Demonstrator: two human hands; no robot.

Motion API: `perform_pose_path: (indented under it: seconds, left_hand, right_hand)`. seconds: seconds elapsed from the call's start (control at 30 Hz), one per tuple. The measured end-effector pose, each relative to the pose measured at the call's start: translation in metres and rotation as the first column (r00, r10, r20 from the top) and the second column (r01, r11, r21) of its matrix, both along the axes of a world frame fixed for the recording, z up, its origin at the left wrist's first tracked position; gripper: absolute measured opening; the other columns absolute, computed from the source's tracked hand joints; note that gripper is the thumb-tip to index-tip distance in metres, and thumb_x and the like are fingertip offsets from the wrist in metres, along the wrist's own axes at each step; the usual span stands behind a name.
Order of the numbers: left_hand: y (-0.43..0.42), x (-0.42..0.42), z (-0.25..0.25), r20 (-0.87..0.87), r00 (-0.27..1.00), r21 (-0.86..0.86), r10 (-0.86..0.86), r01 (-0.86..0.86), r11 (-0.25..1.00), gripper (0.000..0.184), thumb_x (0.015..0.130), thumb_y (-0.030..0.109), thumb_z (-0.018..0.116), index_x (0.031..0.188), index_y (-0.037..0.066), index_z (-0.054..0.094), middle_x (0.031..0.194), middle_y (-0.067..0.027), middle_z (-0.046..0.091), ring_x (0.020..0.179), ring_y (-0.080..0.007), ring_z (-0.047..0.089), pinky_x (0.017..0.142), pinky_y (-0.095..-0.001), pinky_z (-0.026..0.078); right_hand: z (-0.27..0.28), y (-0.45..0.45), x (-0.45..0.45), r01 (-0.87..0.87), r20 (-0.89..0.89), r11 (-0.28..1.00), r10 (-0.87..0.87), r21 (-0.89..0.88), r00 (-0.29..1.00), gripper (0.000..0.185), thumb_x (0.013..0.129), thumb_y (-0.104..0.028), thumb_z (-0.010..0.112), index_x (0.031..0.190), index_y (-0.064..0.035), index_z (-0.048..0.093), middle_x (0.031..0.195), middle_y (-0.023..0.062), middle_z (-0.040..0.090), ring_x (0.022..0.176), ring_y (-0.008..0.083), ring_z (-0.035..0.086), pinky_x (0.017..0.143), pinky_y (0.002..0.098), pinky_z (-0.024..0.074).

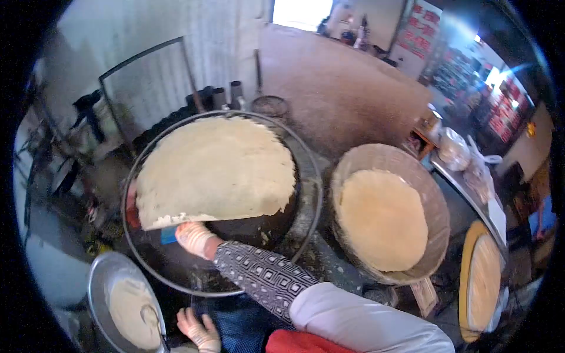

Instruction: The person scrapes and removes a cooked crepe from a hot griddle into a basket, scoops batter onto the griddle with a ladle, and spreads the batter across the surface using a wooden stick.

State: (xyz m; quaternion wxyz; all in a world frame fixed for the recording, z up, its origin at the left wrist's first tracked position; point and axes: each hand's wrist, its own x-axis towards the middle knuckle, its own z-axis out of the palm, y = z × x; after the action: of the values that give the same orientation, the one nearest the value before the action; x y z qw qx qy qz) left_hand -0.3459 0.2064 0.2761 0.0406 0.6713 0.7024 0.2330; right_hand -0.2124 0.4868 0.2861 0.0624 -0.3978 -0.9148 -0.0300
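Note:
A large pale flatbread [218, 167] lies on a round dark griddle [253, 238] ringed by a metal hoop. Its near edge is straight and slightly ragged. My right hand [195, 238], with tape or wrapping round the fingers, is closed at this edge and appears to pinch it. Beside its fingertips a flat blue piece [168, 235] shows; whether the hand touches it is unclear. Lower down, my left hand [199, 330], also wrapped, has its fingers apart and holds nothing. It is near a metal bowl [97, 294] of pale batter [132, 312] with a ladle in it.
Right of the griddle stands a deep round basket [435, 235] with flatbread [384, 220] inside. Farther right are a yellow-rimmed round board [469, 282] and a table edge [471, 194] with plastic bags [454, 150]. A metal frame [141, 56] rises behind the griddle at left.

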Motion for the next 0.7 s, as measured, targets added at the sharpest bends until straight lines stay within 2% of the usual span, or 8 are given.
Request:
perform_pose_path:
  seconds: [0.07, 0.13, 0.2, 0.27, 0.33, 0.5, 0.67, 0.7]
  left_hand:
    - [0.004, -0.015, 0.016, -0.172, 0.984, 0.242, 0.055, -0.012, 0.97, 0.036, 0.092, 0.027, 0.061, 0.118, 0.001, 0.058, 0.118, -0.0263, 0.057, 0.106, -0.0441, 0.055, 0.092, -0.0516, 0.044]
    - [0.024, -0.07, -0.04, -0.077, 0.986, 0.174, 0.149, -0.134, 0.976, 0.048, 0.089, 0.018, 0.059, 0.131, -0.002, 0.046, 0.137, -0.028, 0.041, 0.125, -0.0444, 0.04, 0.105, -0.0558, 0.029]
    - [0.055, -0.089, -0.003, -0.122, 0.983, 0.105, 0.14, -0.127, 0.986, 0.046, 0.093, 0.017, 0.055, 0.134, -0.002, 0.045, 0.138, -0.027, 0.043, 0.127, -0.044, 0.04, 0.109, -0.0526, 0.029]
    - [0.09, -0.114, -0.008, -0.126, 0.973, 0.13, 0.192, -0.175, 0.976, 0.047, 0.093, 0.018, 0.056, 0.134, -0.002, 0.045, 0.138, -0.025, 0.046, 0.129, -0.0418, 0.04, 0.112, -0.0508, 0.028]
    - [0.119, -0.121, 0.01, -0.242, 0.956, 0.12, 0.168, -0.143, 0.982, 0.048, 0.091, 0.019, 0.058, 0.134, 0.001, 0.046, 0.138, -0.022, 0.047, 0.13, -0.039, 0.041, 0.113, -0.0493, 0.027]
    - [0.166, -0.147, 0.009, -0.256, 0.967, 0.15, 0.003, 0.036, 0.988, 0.047, 0.091, 0.021, 0.059, 0.133, 0.003, 0.046, 0.137, -0.0184, 0.046, 0.131, -0.0375, 0.04, 0.112, -0.0513, 0.027]
    - [0.175, -0.114, -0.003, -0.444, 0.774, -0.235, -0.451, 0.385, 0.892, 0.056, 0.085, 0.043, 0.063, 0.129, 0.009, 0.056, 0.137, -0.0122, 0.049, 0.138, -0.0337, 0.033, 0.117, -0.0547, 0.013]
    - [0.172, -0.085, 0.012, -0.462, 0.71, -0.453, -0.532, 0.327, 0.83, 0.053, 0.085, 0.05, 0.06, 0.119, 0.01, 0.063, 0.128, -0.0109, 0.057, 0.135, -0.0328, 0.038, 0.117, -0.0537, 0.014]
  right_hand:
    - [-0.015, 0.005, -0.016, 0.064, -0.094, 0.998, -0.061, 0.021, 0.994, 0.018, 0.08, -0.011, 0.059, 0.088, -0.0035, 0.072, 0.09, 0.0165, 0.072, 0.086, 0.0275, 0.07, 0.073, 0.0408, 0.0562]
    - [-0.008, -0.002, -0.005, 0.065, -0.07, 0.979, -0.053, 0.191, 0.996, 0.021, 0.082, -0.013, 0.057, 0.093, -0.0029, 0.071, 0.093, 0.0149, 0.073, 0.087, 0.0272, 0.07, 0.076, 0.0403, 0.056]
    - [0.003, 0.0, -0.004, 0.004, -0.025, 1.0, -0.003, 0.015, 1.0, 0.027, 0.084, -0.014, 0.053, 0.102, 0.0023, 0.064, 0.095, 0.0202, 0.07, 0.089, 0.03, 0.068, 0.076, 0.0427, 0.0544]
    - [0.019, -0.01, -0.003, -0.003, -0.055, 0.999, 0.006, 0.05, 0.998, 0.025, 0.083, -0.016, 0.052, 0.096, 0.0021, 0.065, 0.087, 0.0181, 0.07, 0.082, 0.0302, 0.068, 0.07, 0.0438, 0.0537]
    - [0.016, -0.01, -0.006, -0.039, 0.008, 0.998, 0.04, -0.051, 0.999, 0.03, 0.085, -0.017, 0.05, 0.103, 0.0028, 0.062, 0.093, 0.0177, 0.069, 0.086, 0.0296, 0.067, 0.073, 0.0442, 0.0521]
    - [0.017, -0.033, 0.019, -0.071, 0.057, 0.997, 0.073, -0.035, 0.996, 0.038, 0.093, -0.017, 0.043, 0.122, 0.0036, 0.055, 0.116, 0.0198, 0.064, 0.105, 0.0313, 0.063, 0.092, 0.0428, 0.0471]
    - [0.007, -0.039, 0.026, -0.042, 0.179, 0.998, 0.033, 0.046, 0.983, 0.043, 0.092, -0.019, 0.046, 0.13, 0.0025, 0.05, 0.126, 0.0221, 0.059, 0.114, 0.0321, 0.059, 0.098, 0.0434, 0.0436]
    - [0.007, -0.038, 0.025, -0.027, 0.155, 1.0, 0.026, 0.001, 0.988, 0.043, 0.092, -0.019, 0.046, 0.13, 0.0024, 0.05, 0.126, 0.022, 0.059, 0.115, 0.0325, 0.058, 0.098, 0.0439, 0.0431]
